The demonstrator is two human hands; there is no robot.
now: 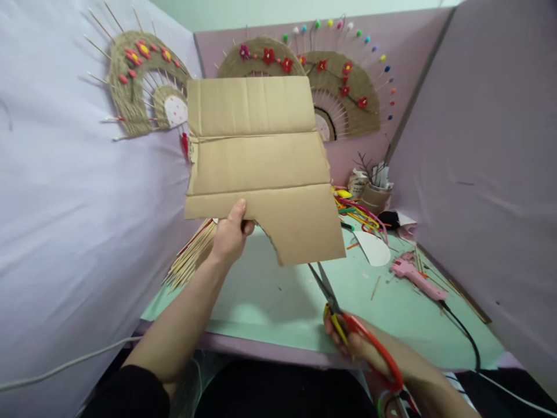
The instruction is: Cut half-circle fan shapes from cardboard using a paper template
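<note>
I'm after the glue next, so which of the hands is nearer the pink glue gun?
Right. The right hand with red-handled scissors sits just below-left of the pink glue gun; the left hand is far left.

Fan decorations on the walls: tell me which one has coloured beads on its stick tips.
The right-hand fan on the back wall; its sticks end in coloured beads. The left-wall fan and the middle fan, partly behind the cardboard, show bare tips.
</note>
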